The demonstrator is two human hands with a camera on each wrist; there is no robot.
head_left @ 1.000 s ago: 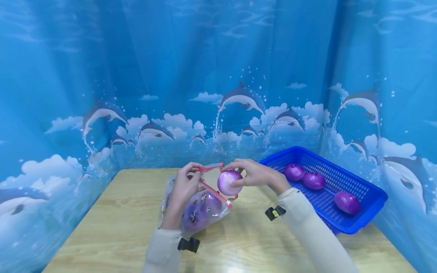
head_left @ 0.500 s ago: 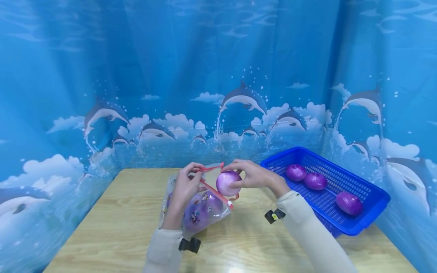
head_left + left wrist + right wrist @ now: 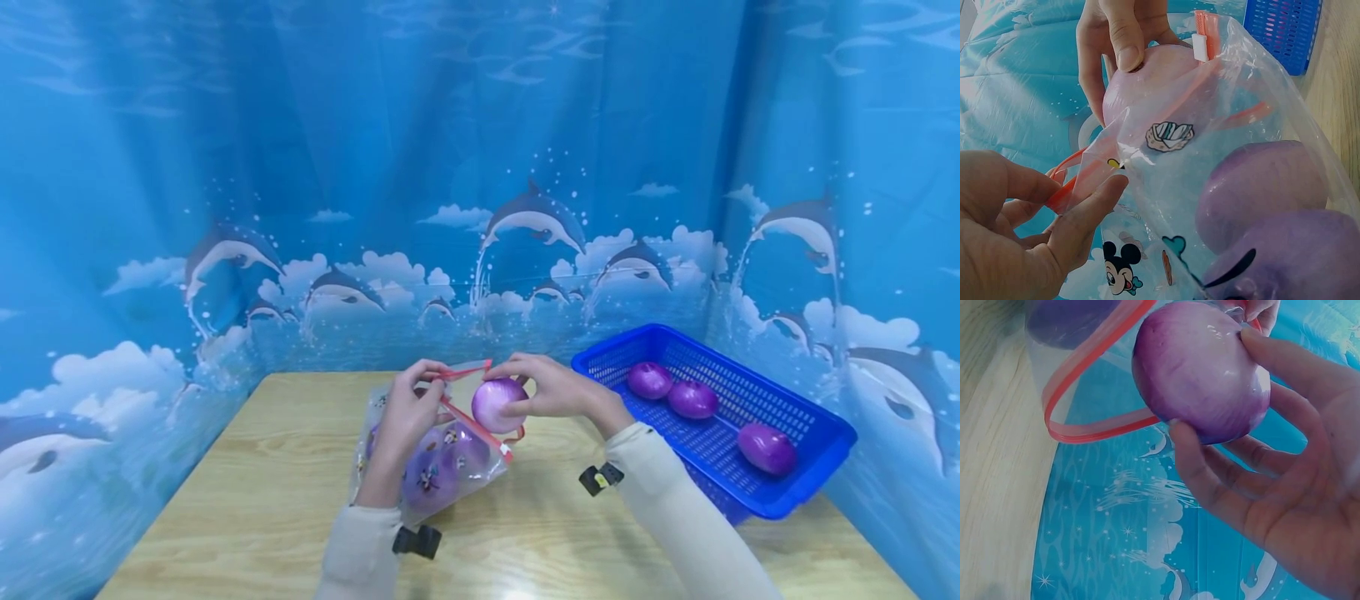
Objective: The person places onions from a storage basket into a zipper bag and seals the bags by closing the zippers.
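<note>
My right hand (image 3: pixel 542 388) grips a purple onion (image 3: pixel 497 404) (image 3: pixel 1200 369) at the red-rimmed mouth of a clear zip bag (image 3: pixel 442 446) printed with cartoon figures. My left hand (image 3: pixel 408 412) (image 3: pixel 1029 231) pinches the bag's red zip edge (image 3: pixel 1069 187) and holds the mouth apart. In the left wrist view the onion (image 3: pixel 1147 78) sits partly behind the plastic, with my right thumb on top. Two purple onions (image 3: pixel 1272 219) lie inside the bag, which rests tilted on the wooden table (image 3: pixel 247 500).
A blue plastic basket (image 3: pixel 795 492) stands on the table's right side with three purple onions (image 3: pixel 693 398) in it. A blue dolphin-print curtain (image 3: pixel 480 167) closes off the back and both sides of the table.
My right hand has brought the onion slightly left and down, closer into the bag's mouth. My left hand keeps its pinch on the zip edge.
</note>
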